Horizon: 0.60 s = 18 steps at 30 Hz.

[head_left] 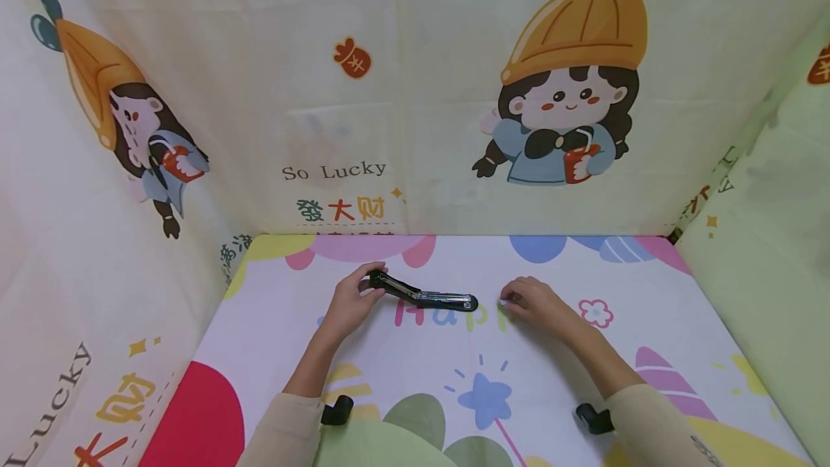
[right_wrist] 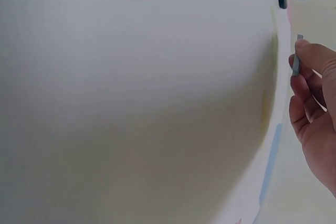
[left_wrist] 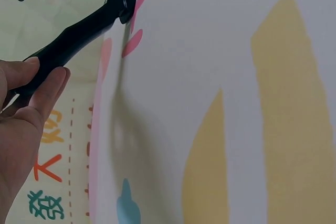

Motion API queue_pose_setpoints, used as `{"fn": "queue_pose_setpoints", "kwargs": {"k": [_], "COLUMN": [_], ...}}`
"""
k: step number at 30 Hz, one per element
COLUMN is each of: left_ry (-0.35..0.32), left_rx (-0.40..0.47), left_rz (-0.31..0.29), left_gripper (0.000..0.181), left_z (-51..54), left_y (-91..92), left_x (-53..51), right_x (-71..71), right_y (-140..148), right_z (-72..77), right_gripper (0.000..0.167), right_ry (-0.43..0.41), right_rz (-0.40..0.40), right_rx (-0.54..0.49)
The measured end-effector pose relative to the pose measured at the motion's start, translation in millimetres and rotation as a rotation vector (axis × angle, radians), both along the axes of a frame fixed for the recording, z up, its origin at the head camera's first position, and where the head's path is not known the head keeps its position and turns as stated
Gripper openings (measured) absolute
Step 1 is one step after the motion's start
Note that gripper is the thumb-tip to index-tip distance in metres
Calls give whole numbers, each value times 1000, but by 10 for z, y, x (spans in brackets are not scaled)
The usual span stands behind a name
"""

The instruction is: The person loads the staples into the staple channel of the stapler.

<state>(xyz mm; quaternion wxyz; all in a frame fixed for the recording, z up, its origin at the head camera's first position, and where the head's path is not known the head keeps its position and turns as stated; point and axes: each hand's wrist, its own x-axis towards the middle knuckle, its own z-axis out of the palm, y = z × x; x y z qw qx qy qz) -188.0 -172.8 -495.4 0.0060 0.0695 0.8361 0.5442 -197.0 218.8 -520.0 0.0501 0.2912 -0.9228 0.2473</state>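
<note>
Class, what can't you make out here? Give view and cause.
The stapler: one end cut off by the top edge, left wrist view.
The grey strip: partly covered by the right hand, right wrist view; too small for detail, head view.
The printed lettering: right end hidden by that hand, head view.

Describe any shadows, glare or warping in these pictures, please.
Head view: fairly even light, small glints on the opened stapler. Left wrist view: a soft-edged shadow on the table near the left hand. Right wrist view: a broad, hazy shadow, and the table's edge looks bowed.
</note>
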Motion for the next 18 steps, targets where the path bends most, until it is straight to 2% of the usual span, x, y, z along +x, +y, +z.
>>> {"fn": "queue_pose_setpoints", "kwargs": {"k": [9,18], "left_ry": [10,0], "left_rx": [-6,-13], "left_rz": [3,3], "left_gripper": [55,54], "left_z": [26,25], "left_y": [10,14], "left_x": [5,9], "right_x": [-61,-84], "right_y": [-188,-373], "right_z": [43,68], "right_gripper": [12,14], "right_ry": [-2,-7], "right_rz": [3,41], "right_rx": [-39,-72]}}
